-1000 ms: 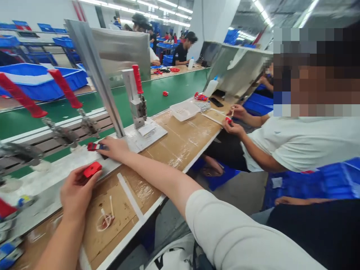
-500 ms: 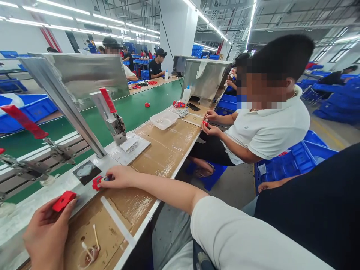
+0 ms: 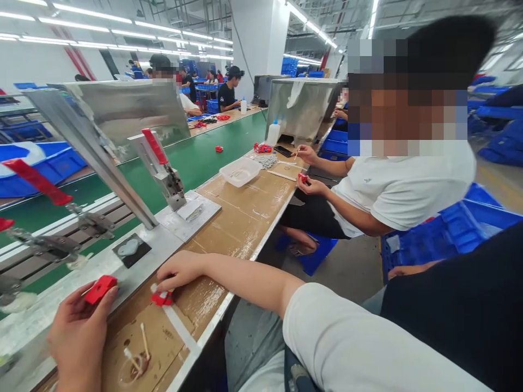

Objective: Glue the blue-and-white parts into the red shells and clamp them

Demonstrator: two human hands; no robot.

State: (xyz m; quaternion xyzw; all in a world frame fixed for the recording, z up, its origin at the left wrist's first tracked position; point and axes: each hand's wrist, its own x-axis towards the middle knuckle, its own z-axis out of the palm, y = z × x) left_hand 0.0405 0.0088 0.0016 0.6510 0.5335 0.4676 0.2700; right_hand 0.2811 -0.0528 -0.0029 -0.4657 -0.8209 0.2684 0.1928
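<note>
A loose grip could drop either part, and a low sweep of the right hand (image 3: 180, 270) could upset the clear cup (image 3: 123, 375) at its seven o'clock. Its fingers pinch a red-and-white piece (image 3: 162, 298) over the table (image 3: 241, 218); the left hand (image 3: 80, 332), fingers parted by its width, grips a red block (image 3: 101, 289) at the piece's nine o'clock.

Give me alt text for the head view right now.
The left hand holds a red block near red-handled clamps; the right hand holds another red piece at the brown worktop. A seated co-worker holds a red part.
</note>
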